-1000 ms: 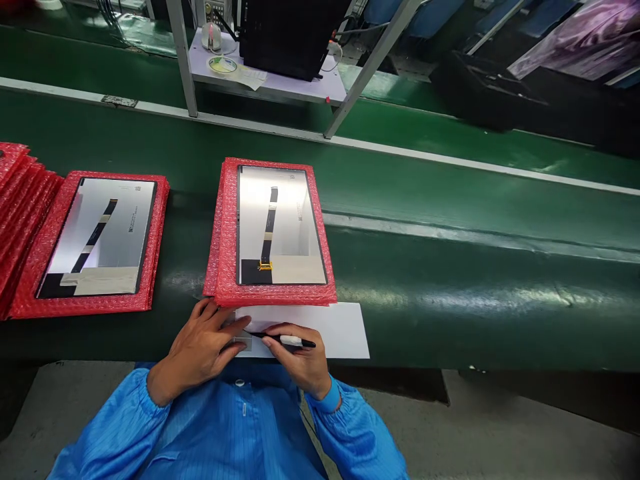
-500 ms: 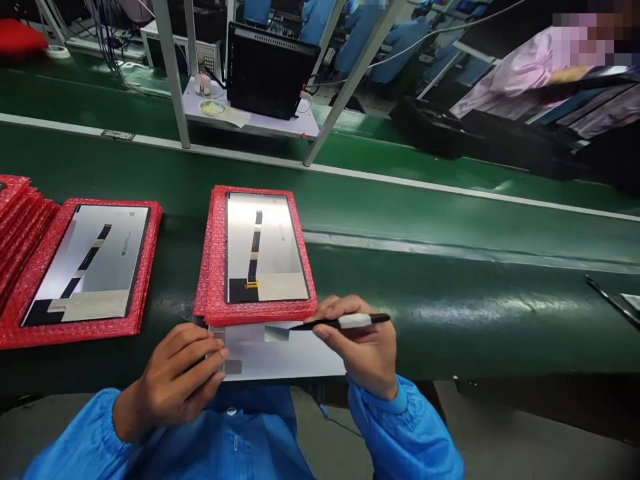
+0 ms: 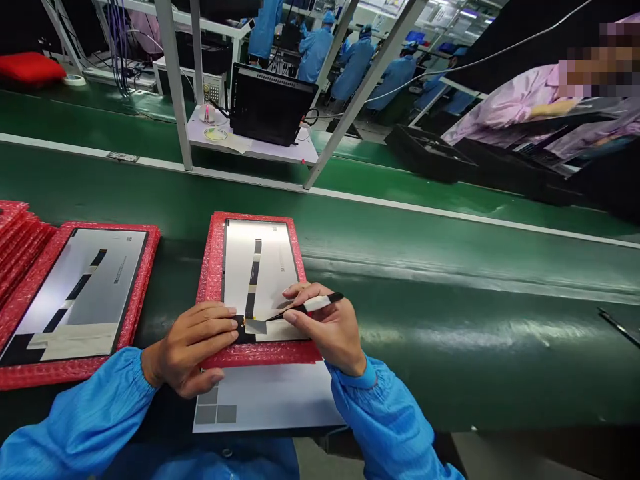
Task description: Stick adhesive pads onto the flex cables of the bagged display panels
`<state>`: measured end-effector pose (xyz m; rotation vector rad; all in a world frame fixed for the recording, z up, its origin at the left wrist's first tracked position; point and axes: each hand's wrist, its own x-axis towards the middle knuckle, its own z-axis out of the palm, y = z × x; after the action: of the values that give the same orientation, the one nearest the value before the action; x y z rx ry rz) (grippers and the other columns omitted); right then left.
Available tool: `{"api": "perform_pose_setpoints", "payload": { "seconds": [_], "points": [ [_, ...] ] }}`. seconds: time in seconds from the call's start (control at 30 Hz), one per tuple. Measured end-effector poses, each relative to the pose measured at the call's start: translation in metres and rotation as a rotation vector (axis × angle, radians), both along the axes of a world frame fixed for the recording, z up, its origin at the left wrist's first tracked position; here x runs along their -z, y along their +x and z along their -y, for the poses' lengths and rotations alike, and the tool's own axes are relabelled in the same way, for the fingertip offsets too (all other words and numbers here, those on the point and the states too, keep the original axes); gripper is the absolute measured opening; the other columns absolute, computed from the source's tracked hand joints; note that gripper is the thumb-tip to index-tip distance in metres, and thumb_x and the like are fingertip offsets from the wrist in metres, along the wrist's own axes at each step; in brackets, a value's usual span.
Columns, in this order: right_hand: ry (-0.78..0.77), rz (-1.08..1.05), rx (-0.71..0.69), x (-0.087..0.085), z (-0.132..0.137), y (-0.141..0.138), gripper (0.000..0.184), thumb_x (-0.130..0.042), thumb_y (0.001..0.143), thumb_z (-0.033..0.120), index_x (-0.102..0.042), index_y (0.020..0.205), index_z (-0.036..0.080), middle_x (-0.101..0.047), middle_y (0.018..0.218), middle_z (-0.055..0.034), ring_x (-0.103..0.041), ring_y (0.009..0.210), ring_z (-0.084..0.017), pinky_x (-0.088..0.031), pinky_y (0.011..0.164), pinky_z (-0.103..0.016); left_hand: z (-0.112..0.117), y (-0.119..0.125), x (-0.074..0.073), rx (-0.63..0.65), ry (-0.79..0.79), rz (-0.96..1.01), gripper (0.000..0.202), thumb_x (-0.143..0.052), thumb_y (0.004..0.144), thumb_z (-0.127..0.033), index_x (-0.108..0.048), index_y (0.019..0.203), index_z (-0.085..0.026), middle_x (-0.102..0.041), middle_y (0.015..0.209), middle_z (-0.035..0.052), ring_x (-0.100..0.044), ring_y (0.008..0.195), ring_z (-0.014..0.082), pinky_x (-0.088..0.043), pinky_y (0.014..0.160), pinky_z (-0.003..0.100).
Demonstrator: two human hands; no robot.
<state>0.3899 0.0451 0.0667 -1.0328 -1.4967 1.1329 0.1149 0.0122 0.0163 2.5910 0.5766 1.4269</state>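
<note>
My right hand [image 3: 325, 320] holds black tweezers [image 3: 313, 307] with a white grip, and their tip carries a small grey square pad [image 3: 256, 327] over the panel's black flex strip [image 3: 253, 287]. That strip lies on a silver-backed display panel [image 3: 263, 267], which rests on red bubble wrap [image 3: 213, 287]. My left hand [image 3: 193, 347] presses its fingertips at the panel's lower left, beside the strip's gold connector [image 3: 243, 322]. Below the wrap lies a white sheet [image 3: 270, 400] bearing grey square pads [image 3: 215, 410].
A second panel [image 3: 75, 293] on red wrap lies to the left, with a stack of red wrap [image 3: 15, 247] beyond it. All of this is on a green conveyor belt [image 3: 425, 320]. Black tweezers [image 3: 617, 327] lie at the right. Workers in blue stand far back.
My right hand has moved from the white sheet onto the panel, bringing the grey pad on the tweezers. My left hand has shifted from the sheet to the panel's lower left.
</note>
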Motion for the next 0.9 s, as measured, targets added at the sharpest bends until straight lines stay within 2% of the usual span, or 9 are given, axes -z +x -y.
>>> {"api": "perform_pose_setpoints", "payload": {
  "seconds": [0.13,0.27,0.4,0.9],
  "points": [
    [0.01,0.017,-0.015,0.0031,-0.0001,-0.001,0.016,-0.089,0.076,0.021,-0.073,0.079,0.024,-0.08,0.096,-0.0071,-0.074,0.094,-0.027,-0.055,0.095,-0.044,0.0006,0.001,-0.0016,-0.009,-0.007,-0.003,0.043,-0.049,0.1,-0.035,-0.066,0.128,-0.007,-0.077,0.103,0.0183,-0.073,0.115,0.0324,-0.063,0.093,0.047],
    [0.004,0.02,0.003,0.0063,0.0002,-0.0032,0.017,-0.088,0.077,0.018,-0.073,0.081,0.025,-0.081,0.091,-0.0044,-0.074,0.088,-0.025,-0.048,0.105,-0.048,-0.0005,0.0021,-0.0021,-0.021,-0.015,0.003,0.041,-0.048,0.1,-0.035,-0.068,0.121,-0.006,-0.077,0.101,0.0181,-0.073,0.115,0.032,-0.062,0.095,0.047],
    [0.0,0.005,-0.005,0.0049,0.0004,-0.0057,0.018,-0.087,0.077,0.015,-0.072,0.08,0.025,-0.08,0.087,-0.0024,-0.074,0.084,-0.024,-0.049,0.103,-0.047,0.0001,0.0033,-0.004,-0.027,-0.022,-0.003,0.039,-0.048,0.101,-0.034,-0.07,0.113,-0.005,-0.077,0.098,0.0186,-0.073,0.114,0.0312,-0.062,0.097,0.045],
    [0.001,0.006,-0.021,0.0023,0.0002,-0.0082,0.017,-0.084,0.079,0.012,-0.073,0.082,0.025,-0.078,0.085,-0.0013,-0.073,0.081,-0.022,-0.053,0.092,-0.04,0.0001,0.0032,-0.0057,-0.034,-0.027,-0.027,0.037,-0.047,0.101,-0.033,-0.069,0.114,-0.006,-0.078,0.097,0.0182,-0.073,0.113,0.0317,-0.063,0.094,0.047]
  ]
}}
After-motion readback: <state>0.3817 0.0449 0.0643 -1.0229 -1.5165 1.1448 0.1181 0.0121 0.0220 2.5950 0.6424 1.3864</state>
